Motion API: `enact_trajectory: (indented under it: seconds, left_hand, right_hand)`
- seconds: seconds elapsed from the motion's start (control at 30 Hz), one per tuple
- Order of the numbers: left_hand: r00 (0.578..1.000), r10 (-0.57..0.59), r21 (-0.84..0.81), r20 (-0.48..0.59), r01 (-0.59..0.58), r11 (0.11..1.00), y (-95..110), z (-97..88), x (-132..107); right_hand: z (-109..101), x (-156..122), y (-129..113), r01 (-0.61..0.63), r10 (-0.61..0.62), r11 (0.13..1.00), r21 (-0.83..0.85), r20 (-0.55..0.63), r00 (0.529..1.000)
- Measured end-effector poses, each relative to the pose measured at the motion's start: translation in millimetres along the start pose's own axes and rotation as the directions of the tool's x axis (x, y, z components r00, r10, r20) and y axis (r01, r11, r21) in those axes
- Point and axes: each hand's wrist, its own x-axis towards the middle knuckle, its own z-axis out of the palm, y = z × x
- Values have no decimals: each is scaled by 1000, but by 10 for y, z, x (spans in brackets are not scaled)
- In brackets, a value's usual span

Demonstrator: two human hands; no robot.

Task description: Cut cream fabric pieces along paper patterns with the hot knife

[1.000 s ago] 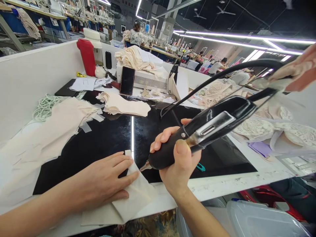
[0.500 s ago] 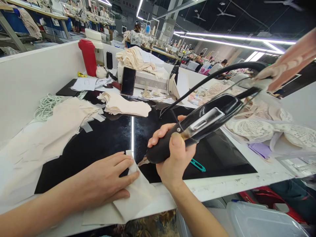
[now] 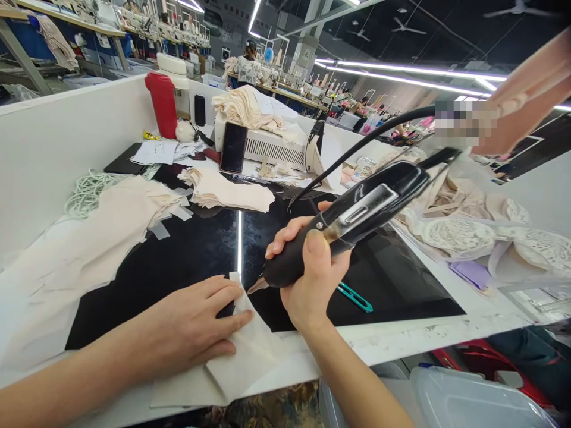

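The right hand (image 3: pixel 314 276) has its grip wrapped around a black corded handheld tool (image 3: pixel 289 261), thumb toward the metal plate on its side; the tool slants up to the right, its pointed metal tip (image 3: pixel 257 285) low and at the edge of a cream fabric piece (image 3: pixel 247 351); whether tip and cloth touch, I cannot tell. The left hand (image 3: pixel 196 324) lies palm down on that fabric, its grip fairly wide, the fingers slightly parted and spread over the cloth rather than closed around it; the fabric lies at the near edge of the white counter (image 3: pixel 392 333), partly over a glossy black sheet (image 3: pixel 178 267), with a narrow end poking up past the fingertips.

Just right of the right hand, a teal tool (image 3: pixel 355 297) lies on the black sheet; beyond the hands sits a stack of cut cream fabric (image 3: pixel 227 191); to the left, a beige fabric pile (image 3: pixel 107 232) with pale tabs spreads beside a coil of pale green cord (image 3: pixel 87 193); a smartphone (image 3: pixel 233 147) leans upright against a vented white box (image 3: pixel 274 148), which bears more folded cloth (image 3: pixel 241 107); a red tumbler (image 3: pixel 162 110) stands at the back left; on the right, lace cups (image 3: pixel 461 236) lie near a purple cloth (image 3: pixel 470 273).
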Motion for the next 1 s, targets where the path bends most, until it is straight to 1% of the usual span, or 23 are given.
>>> enact_trajectory:
  seconds: [0.2,0.37,0.53,0.7,0.87,1.0]
  left_hand:
    - [1000,-11,-16,-12,11,1000,-8,17,-5]
    - [998,-38,-33,-42,37,999,-15,27,-15]
    - [999,-43,-32,-18,43,999,-12,18,-25]
    - [998,-58,-33,-16,57,998,-19,24,-35]
    - [999,-40,-35,-21,39,999,-26,7,-11]
    - [999,-33,-33,-23,32,999,-15,5,-10]
  right_hand:
    - [2,-11,61,-6,6,1000,-3,17,1000]
    - [-13,-36,75,14,-14,1000,-6,30,999]
    - [-3,-9,61,-6,7,1000,-3,36,999]
    - [34,50,64,4,-4,1000,12,-10,1000]
    - [46,49,119,-4,3,1000,20,14,1000]
    - [42,34,136,-18,19,1000,-5,8,1000]
